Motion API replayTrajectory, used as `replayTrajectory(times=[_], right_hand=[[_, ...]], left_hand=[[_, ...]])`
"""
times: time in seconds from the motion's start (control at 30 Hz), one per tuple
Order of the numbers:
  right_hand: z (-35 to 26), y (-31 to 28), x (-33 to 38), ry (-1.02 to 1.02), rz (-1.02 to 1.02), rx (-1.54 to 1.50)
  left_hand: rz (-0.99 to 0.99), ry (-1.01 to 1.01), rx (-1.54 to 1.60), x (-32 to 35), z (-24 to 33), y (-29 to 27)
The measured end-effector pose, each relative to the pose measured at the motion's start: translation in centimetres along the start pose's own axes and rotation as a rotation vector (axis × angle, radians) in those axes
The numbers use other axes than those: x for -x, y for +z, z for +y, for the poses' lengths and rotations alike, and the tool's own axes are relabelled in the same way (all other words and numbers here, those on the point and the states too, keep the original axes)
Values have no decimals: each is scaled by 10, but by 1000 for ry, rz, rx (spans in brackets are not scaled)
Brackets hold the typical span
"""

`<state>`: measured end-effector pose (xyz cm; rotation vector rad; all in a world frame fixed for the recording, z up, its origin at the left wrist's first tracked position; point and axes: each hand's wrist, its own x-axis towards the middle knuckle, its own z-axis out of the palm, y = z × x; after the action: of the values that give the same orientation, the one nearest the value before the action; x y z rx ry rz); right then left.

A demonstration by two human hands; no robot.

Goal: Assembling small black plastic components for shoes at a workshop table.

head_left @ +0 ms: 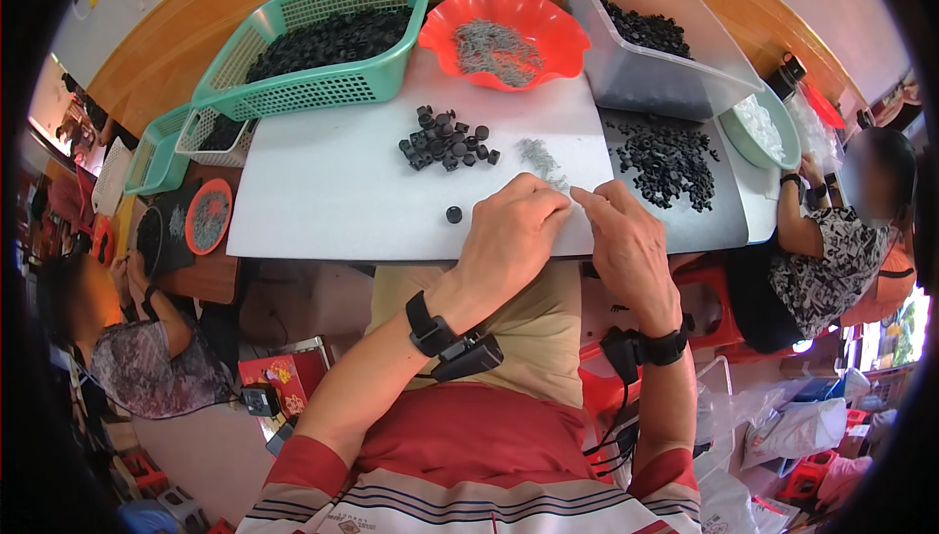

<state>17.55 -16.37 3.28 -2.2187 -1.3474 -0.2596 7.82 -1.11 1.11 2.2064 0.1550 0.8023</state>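
Observation:
My left hand point(516, 233) is closed over the near edge of the white work surface point(333, 182), fingers curled; what it holds, if anything, is hidden. Close beside it, my right hand point(628, 245) has its fingertips drawn together in a pinch, and what is in them is too small to make out. A small pile of thin grey pieces point(537, 156) lies just beyond both hands. Farther left sits a heap of black cylindrical caps point(445, 141). One black cap point(454, 213) lies alone to the left of my left hand.
Along the back stand a green basket point(362, 80) of black parts, a red scalloped bowl point(440, 18) of grey pieces and a clear plastic bin point(626, 69). Small black parts point(667, 164) spread over a dark mat at right. People point(147, 358) sit working at left and right.

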Motion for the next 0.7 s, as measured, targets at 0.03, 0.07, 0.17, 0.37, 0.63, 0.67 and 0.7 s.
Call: replayTrajectory(times=[0.03, 0.07, 0.17, 0.37, 0.63, 0.67, 0.7], right_hand=[[1, 1, 1, 0, -1, -1], [1, 1, 2, -3, 35, -42], [0, 2, 4, 30, 108, -168], [0, 10, 16, 277, 168, -623], [-12, 8, 23, 213, 151, -896], [-13, 9, 22, 159, 175, -866], [-13, 9, 23, 106, 199, -834]], left_hand=[[0, -1, 0, 2, 2, -1], [-7, -79, 104, 3, 5, -2], [-26, -208, 329, 9, 11, -7], [-147, -406, 580, 16, 11, -16], [-178, -466, 800, 26, 12, -20], [-200, -510, 808, 25, 14, -22], [-222, -553, 816, 25, 16, -24]])
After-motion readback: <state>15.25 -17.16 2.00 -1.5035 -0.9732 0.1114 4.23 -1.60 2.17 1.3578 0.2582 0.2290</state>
